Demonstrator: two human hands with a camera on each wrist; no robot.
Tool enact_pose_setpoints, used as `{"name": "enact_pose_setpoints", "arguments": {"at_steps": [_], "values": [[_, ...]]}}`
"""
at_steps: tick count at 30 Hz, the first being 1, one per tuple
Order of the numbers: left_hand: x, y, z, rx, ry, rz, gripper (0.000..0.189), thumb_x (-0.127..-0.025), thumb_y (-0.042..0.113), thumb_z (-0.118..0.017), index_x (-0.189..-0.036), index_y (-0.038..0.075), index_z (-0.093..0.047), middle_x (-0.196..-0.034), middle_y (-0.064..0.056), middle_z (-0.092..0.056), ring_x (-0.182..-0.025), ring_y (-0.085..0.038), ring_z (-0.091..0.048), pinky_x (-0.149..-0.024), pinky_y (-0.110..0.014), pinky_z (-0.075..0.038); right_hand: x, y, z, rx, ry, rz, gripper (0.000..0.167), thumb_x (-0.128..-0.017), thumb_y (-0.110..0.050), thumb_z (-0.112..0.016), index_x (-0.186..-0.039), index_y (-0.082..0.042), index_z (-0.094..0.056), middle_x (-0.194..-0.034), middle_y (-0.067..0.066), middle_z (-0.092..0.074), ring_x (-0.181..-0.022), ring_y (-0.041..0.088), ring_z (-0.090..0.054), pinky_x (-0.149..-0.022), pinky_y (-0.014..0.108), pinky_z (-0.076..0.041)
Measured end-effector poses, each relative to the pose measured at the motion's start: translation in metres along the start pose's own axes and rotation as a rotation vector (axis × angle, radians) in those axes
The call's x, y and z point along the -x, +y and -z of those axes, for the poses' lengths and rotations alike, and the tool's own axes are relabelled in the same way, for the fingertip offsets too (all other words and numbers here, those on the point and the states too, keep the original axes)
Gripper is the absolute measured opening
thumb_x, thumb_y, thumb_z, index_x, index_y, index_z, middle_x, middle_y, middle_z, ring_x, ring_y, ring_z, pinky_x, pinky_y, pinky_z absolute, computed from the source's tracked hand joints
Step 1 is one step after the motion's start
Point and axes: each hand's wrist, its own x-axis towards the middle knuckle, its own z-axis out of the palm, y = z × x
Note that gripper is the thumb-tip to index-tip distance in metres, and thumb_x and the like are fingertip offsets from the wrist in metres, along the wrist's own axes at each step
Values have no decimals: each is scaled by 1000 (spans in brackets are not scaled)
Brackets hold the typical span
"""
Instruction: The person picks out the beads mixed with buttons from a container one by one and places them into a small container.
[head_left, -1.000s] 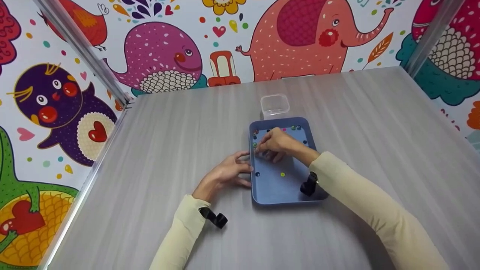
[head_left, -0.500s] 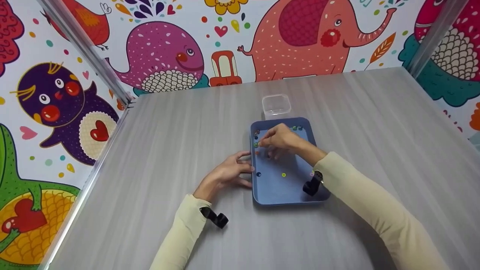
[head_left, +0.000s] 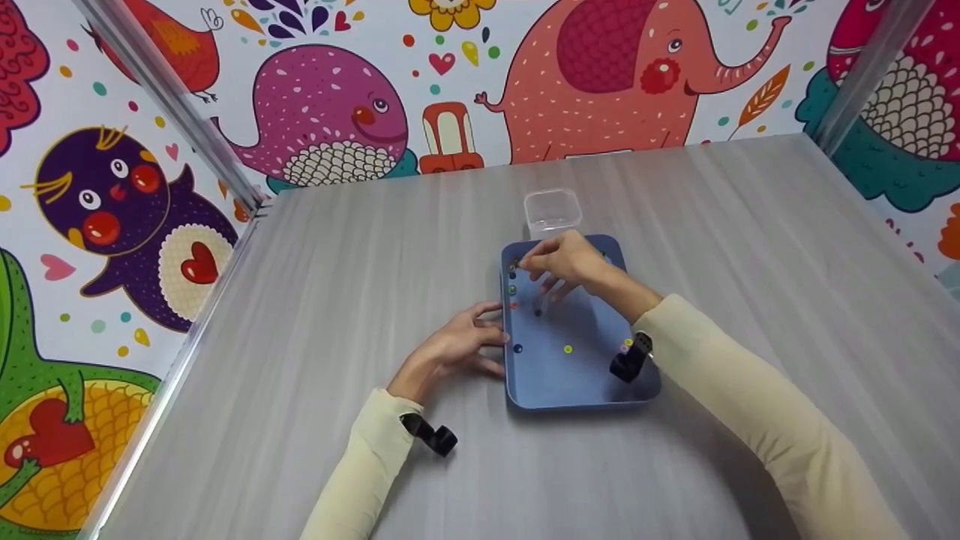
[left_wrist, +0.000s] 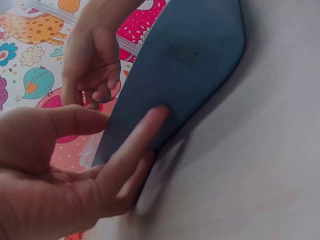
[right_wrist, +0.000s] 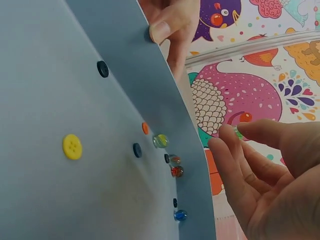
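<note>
My right hand (head_left: pixel 566 262) hangs over the far left part of a blue tray (head_left: pixel 577 394). Thumb and index finger pinch a small green marble (right_wrist: pixel 239 133), mostly hidden by the fingertips. Against the tray's left side rests my left hand (head_left: pixel 459 341), fingers fairly straight and spread on the outer wall, one fingertip at the rim. Inside the tray lie a yellow button (right_wrist: pixel 72 147), dark buttons (right_wrist: pixel 102 69), an orange button (right_wrist: pixel 145 128) and several glass marbles, among them a yellow-green marble (right_wrist: pixel 160 140) and a blue marble (right_wrist: pixel 181 215).
Behind the tray's far edge stands a clear plastic box (head_left: pixel 553 212). The grey table (head_left: pixel 360 262) reaches back to walls printed with cartoon animals. A pink button (head_left: pixel 626 345) sits by the tray's right side, partly covered by the right wrist camera (head_left: pixel 628 361).
My right hand has lifted from the tray's left side and moved slightly toward the far edge, uncovering an orange button and a dark button. The left hand has stayed on the tray.
</note>
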Motion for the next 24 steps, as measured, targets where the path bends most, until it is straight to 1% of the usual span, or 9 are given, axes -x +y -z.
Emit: {"name": "enact_pose_setpoints", "arguments": {"at_steps": [5,12,16,19,21,24], "values": [[-1,-1,0,-12,6,1,67,-93,-2,-56,-154,9,-31,-140,-24,-53,-116,-30,-61,-73,-43,-67,-1,0,6,-25,-3,20,33,-97,-28,-67,-117,-3,-72,-103,15,-73,-72,18,-73,-63,32,-66],[-2,-1,0,-23,21,-4,68,-92,-2,-57,-154,10,-32,-139,-24,-52,-116,-31,-62,-72,-42,-67,-6,4,13,-14,37,41,31,-97,-28,-66,-115,-5,-73,-106,18,-74,-75,21,-75,-65,34,-66],[-1,-1,0,-32,27,-6,68,-92,-1,-57,-154,9,-32,-139,-24,-52,-116,-31,-62,-72,-42,-67,-11,5,19,-4,72,41,33,-96,-30,-67,-116,-4,-72,-108,19,-73,-73,19,-74,-65,32,-66],[0,0,0,-38,26,-11,67,-92,-1,-56,-154,9,-32,-139,-25,-52,-116,-31,-62,-73,-43,-67,-14,5,23,-24,90,49,36,-96,-30,-67,-119,-3,-70,-109,21,-73,-71,17,-74,-64,32,-66],[1,1,0,-37,23,-12,68,-92,-2,-56,-154,9,-31,-139,-25,-52,-115,-32,-62,-74,-44,-67,-16,4,25,-46,102,58,37,-96,-30,-68,-119,-1,-69,-106,21,-73,-68,16,-73,-63,32,-66],[0,0,-1,-35,12,-14,68,-92,-2,-56,-154,8,-30,-139,-26,-52,-115,-32,-63,-75,-44,-67,-19,2,28,-91,120,65,36,-96,-29,-68,-118,-1,-70,-96,15,-74,-64,14,-70,-61,32,-66]]}}
